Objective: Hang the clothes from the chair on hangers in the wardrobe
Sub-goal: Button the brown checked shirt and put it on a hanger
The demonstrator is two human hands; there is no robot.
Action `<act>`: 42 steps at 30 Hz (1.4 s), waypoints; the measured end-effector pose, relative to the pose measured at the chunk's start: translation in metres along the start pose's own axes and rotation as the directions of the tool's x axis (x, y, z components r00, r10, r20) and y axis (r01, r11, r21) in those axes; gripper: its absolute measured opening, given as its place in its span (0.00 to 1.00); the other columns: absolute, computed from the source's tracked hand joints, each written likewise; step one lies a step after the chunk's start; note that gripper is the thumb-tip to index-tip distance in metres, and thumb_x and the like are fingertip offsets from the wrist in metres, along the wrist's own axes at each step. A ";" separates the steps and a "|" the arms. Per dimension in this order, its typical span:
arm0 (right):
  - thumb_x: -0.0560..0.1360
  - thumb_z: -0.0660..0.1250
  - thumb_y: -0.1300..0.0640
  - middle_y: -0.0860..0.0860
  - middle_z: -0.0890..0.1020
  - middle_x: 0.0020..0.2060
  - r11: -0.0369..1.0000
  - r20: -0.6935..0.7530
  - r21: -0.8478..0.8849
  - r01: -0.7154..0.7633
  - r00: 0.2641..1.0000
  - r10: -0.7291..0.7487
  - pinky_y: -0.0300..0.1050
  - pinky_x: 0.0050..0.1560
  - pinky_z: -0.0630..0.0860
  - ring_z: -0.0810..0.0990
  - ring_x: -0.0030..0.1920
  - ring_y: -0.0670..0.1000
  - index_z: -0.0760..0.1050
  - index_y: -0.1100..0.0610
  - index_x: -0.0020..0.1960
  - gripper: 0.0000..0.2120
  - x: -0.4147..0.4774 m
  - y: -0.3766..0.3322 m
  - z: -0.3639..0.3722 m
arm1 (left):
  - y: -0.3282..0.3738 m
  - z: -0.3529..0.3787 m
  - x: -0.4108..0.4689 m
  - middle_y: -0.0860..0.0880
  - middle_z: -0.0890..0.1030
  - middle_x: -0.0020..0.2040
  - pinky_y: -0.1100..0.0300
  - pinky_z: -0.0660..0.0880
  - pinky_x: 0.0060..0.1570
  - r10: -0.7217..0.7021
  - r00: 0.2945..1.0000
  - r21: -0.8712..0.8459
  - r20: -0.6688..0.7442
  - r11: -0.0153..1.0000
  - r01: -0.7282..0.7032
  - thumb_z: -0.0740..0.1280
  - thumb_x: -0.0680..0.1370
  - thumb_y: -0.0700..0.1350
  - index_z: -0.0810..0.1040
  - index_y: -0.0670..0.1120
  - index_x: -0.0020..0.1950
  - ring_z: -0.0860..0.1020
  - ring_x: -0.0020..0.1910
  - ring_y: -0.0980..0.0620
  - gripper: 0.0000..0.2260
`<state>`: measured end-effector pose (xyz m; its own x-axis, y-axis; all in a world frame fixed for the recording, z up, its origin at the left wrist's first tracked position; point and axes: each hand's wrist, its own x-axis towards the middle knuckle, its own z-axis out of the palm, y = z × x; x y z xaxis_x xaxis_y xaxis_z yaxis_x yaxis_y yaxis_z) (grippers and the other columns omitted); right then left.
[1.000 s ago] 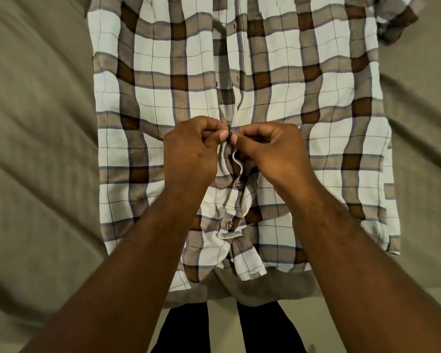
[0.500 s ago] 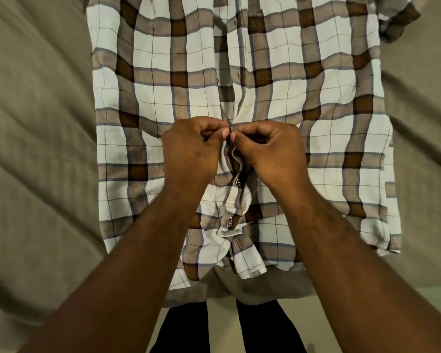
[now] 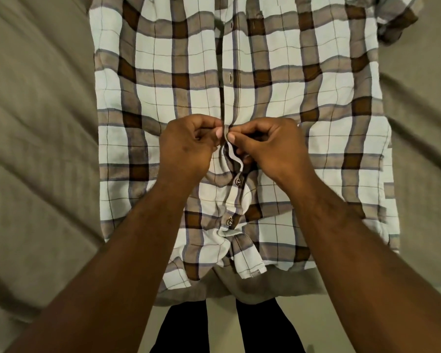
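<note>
On the bed (image 3: 36, 174), seen from the head camera, a plaid shirt (image 3: 278, 110) is spread flat, front up, with its hem nearest the viewer and slightly bunched at the bed's edge. No container is seen. The shirt's front strip is pinched at mid-height by both hands, which are brought close together, thumb tips almost touching. The left hand (image 3: 186, 149) is clamped on the strip's left edge, the right hand (image 3: 270, 146) on its right edge, and a small fold of cloth is raised between them. Two fastened buttons (image 3: 238, 181) are seen just below the hands. Dark trouser legs (image 3: 183, 327) are visible beneath the bed's edge.
</note>
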<state>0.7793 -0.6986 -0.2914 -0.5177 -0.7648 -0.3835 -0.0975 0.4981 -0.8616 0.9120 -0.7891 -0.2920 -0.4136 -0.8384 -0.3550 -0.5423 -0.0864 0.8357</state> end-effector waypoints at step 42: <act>0.76 0.72 0.51 0.44 0.82 0.33 0.915 -0.050 -0.400 -0.048 0.998 0.030 0.27 0.31 0.72 0.80 0.33 0.40 0.83 0.52 0.41 0.07 -0.002 -0.022 0.021 | -0.020 0.000 -0.004 0.48 0.82 0.38 0.57 0.82 0.40 0.152 0.988 -0.141 0.035 0.979 -0.146 0.71 0.78 0.37 0.69 0.47 0.54 0.83 0.36 0.54 0.13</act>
<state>0.8001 -0.7168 -0.2792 -0.5625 -0.7278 -0.3922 -0.4044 0.6560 -0.6373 0.9244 -0.7840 -0.3076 -0.5168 -0.8223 -0.2382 -0.3676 -0.0381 0.9292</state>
